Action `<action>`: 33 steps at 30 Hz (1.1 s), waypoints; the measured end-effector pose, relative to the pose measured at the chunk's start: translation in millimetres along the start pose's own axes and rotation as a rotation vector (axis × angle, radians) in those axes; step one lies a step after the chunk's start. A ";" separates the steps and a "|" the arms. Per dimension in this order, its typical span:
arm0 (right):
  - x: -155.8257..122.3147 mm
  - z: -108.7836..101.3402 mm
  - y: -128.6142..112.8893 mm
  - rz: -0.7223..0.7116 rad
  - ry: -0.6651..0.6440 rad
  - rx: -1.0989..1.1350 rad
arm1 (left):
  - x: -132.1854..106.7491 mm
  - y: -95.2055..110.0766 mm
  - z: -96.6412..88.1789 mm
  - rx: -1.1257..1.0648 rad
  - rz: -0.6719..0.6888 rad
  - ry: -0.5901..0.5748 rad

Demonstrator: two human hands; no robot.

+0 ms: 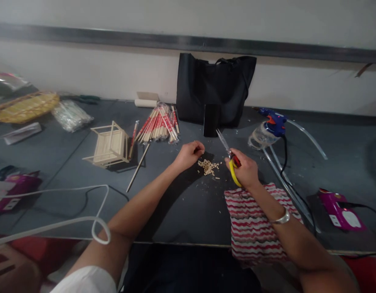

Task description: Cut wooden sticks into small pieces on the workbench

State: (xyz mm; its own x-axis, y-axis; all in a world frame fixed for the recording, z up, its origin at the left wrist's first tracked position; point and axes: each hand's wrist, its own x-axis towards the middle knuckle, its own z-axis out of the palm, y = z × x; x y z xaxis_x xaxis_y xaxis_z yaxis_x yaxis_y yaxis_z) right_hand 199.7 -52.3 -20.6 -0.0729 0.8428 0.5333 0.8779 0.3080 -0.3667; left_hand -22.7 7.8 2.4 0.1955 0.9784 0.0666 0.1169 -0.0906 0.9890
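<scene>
Right hand (245,169), right of centre: grip around yellow-and-red-handled steel scissors (230,155). Left hand (189,156), centre: grip curled, cannot tell whether pinching.

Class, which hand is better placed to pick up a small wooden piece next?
Probably the left hand: it is near the small wooden pieces and shows no tool; the right hand holds scissors.

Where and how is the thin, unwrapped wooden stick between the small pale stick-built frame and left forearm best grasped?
Probably its middle, pinched from above: the wooden stick lies diagonally on the grey table, bare surface along both sides. Its far end sits close to the bundled, red-wrapped sticks.
</scene>
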 end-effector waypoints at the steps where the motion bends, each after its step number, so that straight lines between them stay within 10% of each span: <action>1: 0.1 0.0 -0.1 0.003 -0.003 0.006 | 1.4 -2.9 -2.0 0.067 0.029 -0.012; 14: 1.5 -3.2 -3.8 0.039 -0.070 0.043 | 0.6 -25.6 -8.6 0.623 0.629 -0.308; 24: 1.5 -3.8 -5.2 0.060 -0.095 0.063 | -3.5 -7.0 -7.4 1.021 0.476 -0.497; 33: -0.4 -2.1 -5.2 -0.013 -0.069 0.072 | -1.6 -7.0 -9.8 0.300 0.259 -0.349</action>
State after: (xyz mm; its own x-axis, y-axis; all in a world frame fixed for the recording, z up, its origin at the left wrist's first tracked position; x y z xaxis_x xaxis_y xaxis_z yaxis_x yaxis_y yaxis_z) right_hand 196.1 -55.2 -17.3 -0.1189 0.8661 0.4856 0.8404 0.3482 -0.4153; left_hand -33.4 8.8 -3.3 0.5615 0.8017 0.2050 0.2852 -0.4201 0.8615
